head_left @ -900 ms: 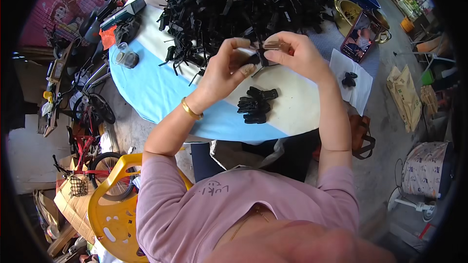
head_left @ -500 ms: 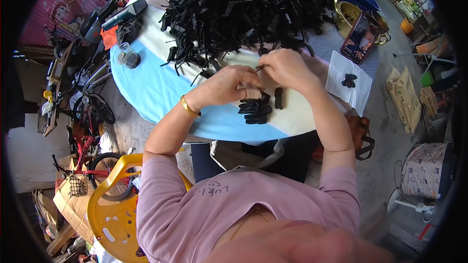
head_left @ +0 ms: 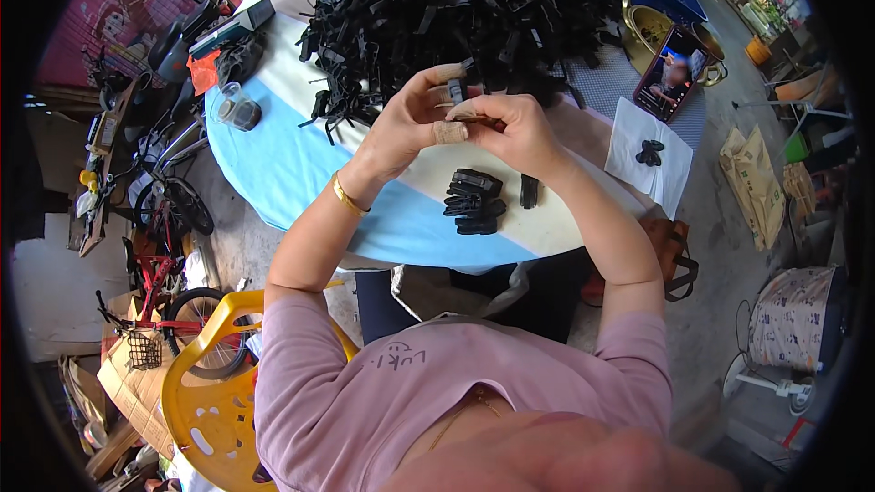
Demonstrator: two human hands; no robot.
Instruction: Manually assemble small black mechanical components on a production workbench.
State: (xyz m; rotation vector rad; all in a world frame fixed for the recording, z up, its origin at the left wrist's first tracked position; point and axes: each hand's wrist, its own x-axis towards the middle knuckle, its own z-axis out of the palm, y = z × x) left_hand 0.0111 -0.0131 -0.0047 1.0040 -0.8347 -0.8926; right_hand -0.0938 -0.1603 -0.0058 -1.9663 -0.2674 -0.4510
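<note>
Above the near edge of the black pile, my left hand (head_left: 407, 128) grips a small black strap piece (head_left: 457, 89) between raised fingers and thumb. A tan bandage (head_left: 450, 132) wraps its thumb. My right hand (head_left: 519, 132) meets it from the right, fingers pinched at the lower end of the same piece; what lies between its fingertips is mostly hidden. Below the hands, a neat stack of folded black strap pieces (head_left: 473, 203) lies on the cloth. One more black piece (head_left: 529, 190) lies just right of it. The big heap of black strap pieces (head_left: 465, 18) covers the far table.
A striped cloth (head_left: 264, 164) covers the round table. On its left stands a clear cup with dark liquid (head_left: 239, 109). On the right are a phone (head_left: 673, 73), a white paper (head_left: 629, 141) with small black parts, and a brass pot (head_left: 638, 32). A yellow chair (head_left: 196, 401) stands lower left.
Both hands have moved up and left from the stack, coming together around a black strap piece. The stack is uncovered now. The loose piece beside it has shifted slightly.
</note>
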